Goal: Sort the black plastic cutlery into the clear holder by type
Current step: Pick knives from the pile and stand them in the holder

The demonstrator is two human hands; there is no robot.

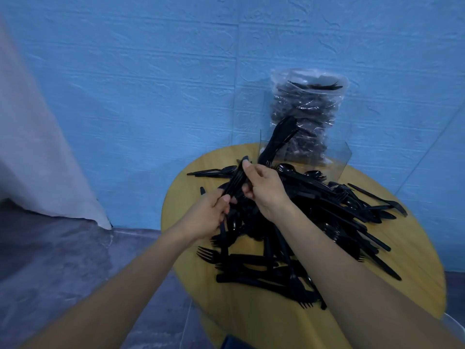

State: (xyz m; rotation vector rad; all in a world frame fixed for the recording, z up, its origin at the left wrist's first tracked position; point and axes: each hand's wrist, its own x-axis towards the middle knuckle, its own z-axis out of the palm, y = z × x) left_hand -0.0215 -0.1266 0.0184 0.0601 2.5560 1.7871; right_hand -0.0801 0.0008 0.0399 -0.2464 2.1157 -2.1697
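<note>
A: What does each grip hold?

B: Left hand [210, 215] clasps the low end of a small bundle [235, 181] of cutlery; right hand [264, 191] pinches its top, likely squaring like pieces before dropping them in.

A: And the holder?

B: One clear holder [339, 159] at the bench's [251, 323] far edge, a few pieces upright in its left compartment; one bag [308, 114] behind it; the loose pile [314, 222] mid-bench is too tangled to count.

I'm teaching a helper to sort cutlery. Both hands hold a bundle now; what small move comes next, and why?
Probably carry the bundle, gripped by the left hand and right hand, back to the clear holder; it already holds some upright pieces, and the bundle looks gathered.
</note>
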